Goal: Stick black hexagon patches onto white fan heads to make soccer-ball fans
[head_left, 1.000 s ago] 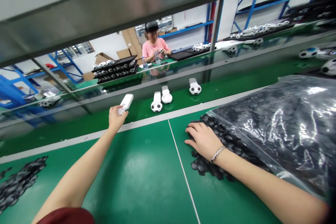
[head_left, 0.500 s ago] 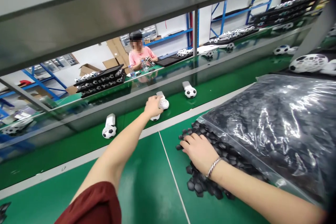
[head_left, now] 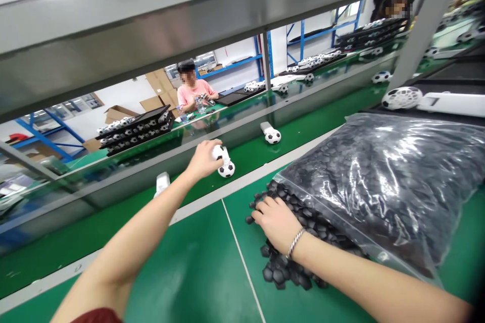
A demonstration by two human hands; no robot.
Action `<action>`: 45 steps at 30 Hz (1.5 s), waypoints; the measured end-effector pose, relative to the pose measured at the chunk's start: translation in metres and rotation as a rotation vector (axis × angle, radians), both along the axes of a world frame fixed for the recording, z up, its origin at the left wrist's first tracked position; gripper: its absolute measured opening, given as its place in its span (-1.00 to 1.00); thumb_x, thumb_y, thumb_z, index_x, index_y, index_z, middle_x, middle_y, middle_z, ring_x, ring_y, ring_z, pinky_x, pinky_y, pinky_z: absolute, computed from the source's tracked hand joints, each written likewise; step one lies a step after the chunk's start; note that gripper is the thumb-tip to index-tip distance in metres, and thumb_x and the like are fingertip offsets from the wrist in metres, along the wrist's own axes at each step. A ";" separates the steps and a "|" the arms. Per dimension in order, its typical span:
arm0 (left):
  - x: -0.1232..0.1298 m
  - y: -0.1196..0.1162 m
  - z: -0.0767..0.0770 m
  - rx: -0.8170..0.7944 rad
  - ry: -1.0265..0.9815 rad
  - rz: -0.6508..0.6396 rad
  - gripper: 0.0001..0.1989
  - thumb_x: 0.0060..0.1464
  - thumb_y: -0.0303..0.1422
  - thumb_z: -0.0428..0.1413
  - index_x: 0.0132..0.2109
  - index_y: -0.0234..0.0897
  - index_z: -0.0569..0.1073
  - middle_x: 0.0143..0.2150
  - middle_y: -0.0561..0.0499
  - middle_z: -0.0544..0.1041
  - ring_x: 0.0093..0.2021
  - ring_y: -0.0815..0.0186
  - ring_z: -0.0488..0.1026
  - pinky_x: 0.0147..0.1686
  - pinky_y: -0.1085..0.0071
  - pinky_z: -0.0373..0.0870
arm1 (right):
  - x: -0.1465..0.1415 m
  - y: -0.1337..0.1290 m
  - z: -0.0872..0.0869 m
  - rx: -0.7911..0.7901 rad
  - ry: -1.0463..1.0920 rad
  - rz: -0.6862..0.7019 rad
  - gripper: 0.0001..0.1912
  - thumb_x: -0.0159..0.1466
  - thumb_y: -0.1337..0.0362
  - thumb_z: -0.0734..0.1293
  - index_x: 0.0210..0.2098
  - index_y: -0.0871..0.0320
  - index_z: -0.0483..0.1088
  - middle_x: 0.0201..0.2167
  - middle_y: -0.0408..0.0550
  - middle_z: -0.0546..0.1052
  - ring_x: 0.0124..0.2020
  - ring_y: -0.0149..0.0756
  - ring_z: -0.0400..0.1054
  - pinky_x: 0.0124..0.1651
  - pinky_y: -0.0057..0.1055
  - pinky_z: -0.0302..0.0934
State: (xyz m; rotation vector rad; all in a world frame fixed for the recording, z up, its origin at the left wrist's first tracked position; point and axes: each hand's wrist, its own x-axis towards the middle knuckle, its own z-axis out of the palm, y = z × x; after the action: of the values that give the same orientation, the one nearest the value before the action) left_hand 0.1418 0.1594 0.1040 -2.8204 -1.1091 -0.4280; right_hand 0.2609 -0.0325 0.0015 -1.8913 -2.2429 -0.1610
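My left hand [head_left: 206, 159] is over the green conveyor belt, its thumb and fingers closed round a small white soccer-ball piece [head_left: 219, 152] with black patches. Just below it, partly overlapped, another soccer-ball piece [head_left: 226, 168] rests on the belt. My right hand [head_left: 276, 222] lies palm down on a pile of small black angular pieces [head_left: 280, 270], fingers a little apart and bent. Its fingertips are among the pieces, and whether any is pinched is hidden. A clear plastic bag [head_left: 379, 186] full of the same black pieces lies beside this hand.
Farther along the belt sits a soccer-ball piece with a white handle [head_left: 272, 135]; another [head_left: 162, 182] is partly behind my left arm. A metal beam [head_left: 151, 25] crosses above. Opposite, a person in pink [head_left: 197, 92] works near stacked black trays [head_left: 138, 131].
My left hand has drawn back left; the ball it holds now shows black patches, where a white one showed before. My right hand stays on the pile. The camera view has shifted.
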 end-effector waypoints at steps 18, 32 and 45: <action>-0.111 -0.182 -0.027 -0.150 0.300 0.053 -0.44 -0.11 0.00 0.07 -0.06 -0.32 0.37 -0.21 -0.13 0.46 -0.17 0.07 0.34 -0.16 0.13 0.28 | 0.002 -0.002 -0.005 0.076 -0.111 0.111 -0.80 0.25 0.28 0.20 -0.27 0.14 0.46 -0.33 -0.03 0.47 -0.24 -0.20 0.24 -0.27 -0.34 -0.04; -0.131 -0.162 -0.063 -0.304 0.274 -0.084 -0.14 -0.16 0.22 -0.08 0.14 -0.32 0.17 -0.07 -0.21 0.41 -0.12 0.05 0.37 -0.14 0.20 0.25 | 0.001 -0.001 -0.003 0.055 -0.037 0.216 -0.76 0.27 0.27 0.18 -0.28 0.16 0.48 -0.34 -0.02 0.49 -0.27 -0.25 0.29 -0.24 -0.38 0.03; -0.108 -0.196 -0.076 -0.314 0.240 0.198 -0.14 0.00 -0.02 0.00 0.26 -0.45 -0.15 -0.01 -0.29 0.38 -0.11 0.01 0.39 -0.19 0.21 0.27 | -0.008 -0.005 -0.009 0.054 0.083 0.335 -0.76 0.27 0.30 0.17 -0.23 0.17 0.46 -0.30 -0.01 0.51 -0.25 -0.27 0.37 -0.20 -0.35 0.17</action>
State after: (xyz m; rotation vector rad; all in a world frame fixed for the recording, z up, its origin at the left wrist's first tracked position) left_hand 0.0341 -0.0366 0.0281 -2.8693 -1.4913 0.1089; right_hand 0.2527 -0.0375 -0.0076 -1.4412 -2.4283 -0.0886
